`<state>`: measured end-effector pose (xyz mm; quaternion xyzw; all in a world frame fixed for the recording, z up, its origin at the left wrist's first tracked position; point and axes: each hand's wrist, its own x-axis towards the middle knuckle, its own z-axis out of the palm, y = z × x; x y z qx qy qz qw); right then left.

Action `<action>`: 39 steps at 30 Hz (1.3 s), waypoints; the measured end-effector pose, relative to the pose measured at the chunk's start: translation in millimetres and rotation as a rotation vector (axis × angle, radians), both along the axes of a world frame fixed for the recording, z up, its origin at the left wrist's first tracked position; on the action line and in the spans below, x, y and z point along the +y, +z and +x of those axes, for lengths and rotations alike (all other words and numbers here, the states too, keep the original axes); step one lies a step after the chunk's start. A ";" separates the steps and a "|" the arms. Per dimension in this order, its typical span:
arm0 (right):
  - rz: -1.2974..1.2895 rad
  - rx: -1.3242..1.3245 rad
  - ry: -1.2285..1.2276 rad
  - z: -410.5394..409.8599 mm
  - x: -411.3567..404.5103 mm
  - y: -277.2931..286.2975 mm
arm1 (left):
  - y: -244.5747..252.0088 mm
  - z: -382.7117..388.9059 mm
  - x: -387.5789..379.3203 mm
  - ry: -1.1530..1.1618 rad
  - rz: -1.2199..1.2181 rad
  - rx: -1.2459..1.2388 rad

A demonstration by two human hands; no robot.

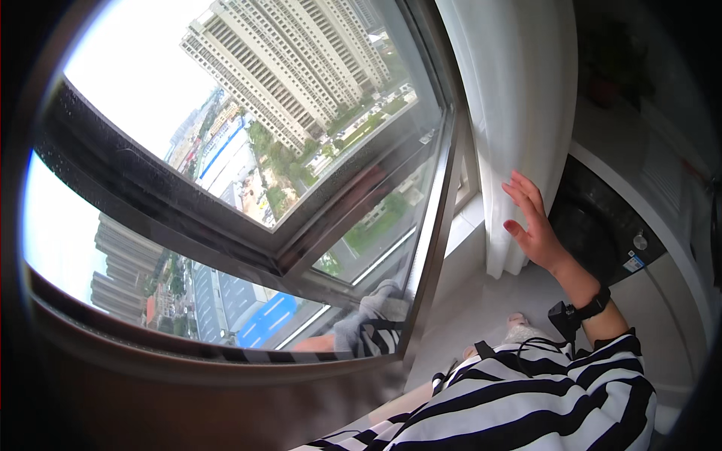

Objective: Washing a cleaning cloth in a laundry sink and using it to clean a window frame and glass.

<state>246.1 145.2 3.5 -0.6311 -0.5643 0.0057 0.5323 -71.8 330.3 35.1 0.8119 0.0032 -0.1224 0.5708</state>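
Note:
My right hand [533,228] is raised with its fingers and thumb apart and nothing in it, in front of a white curtain [513,113]. A black band with a small device is on the wrist. To the left stands a dark-framed window sash [427,293]. At the lower part of its glass pane a crumpled grey cloth [386,301] shows beside a patch of skin and striped fabric. Whether these are behind the glass or reflected, I cannot tell. My left hand is not clearly visible; a blurred, pale limb shows at the bottom, beside the striped shirt.
A black front-loading appliance [598,225] with a round knob [640,241] stands under a pale counter [615,175] at right. A potted plant [606,84] is on the counter. Below the curtain is the grey floor [468,304]. High-rise buildings [293,62] stand far below and beyond the glass.

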 end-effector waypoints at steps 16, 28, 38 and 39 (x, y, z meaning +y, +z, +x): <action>-0.036 -0.162 -0.007 -33.1 -70.2 6.6 | 115.9 135.0 -24.3 0.404 -0.262 -0.745; 0.138 -0.211 0.245 -60.2 -37.7 19.8 | 316.4 56.9 -0.3 0.756 0.811 -1.305; 0.153 -0.530 0.302 -67.8 -37.0 26.1 | 348.6 166.9 90.4 0.706 0.965 -1.351; 0.141 -0.514 0.283 -66.8 -39.0 22.2 | 342.3 182.6 94.9 0.669 0.942 -1.344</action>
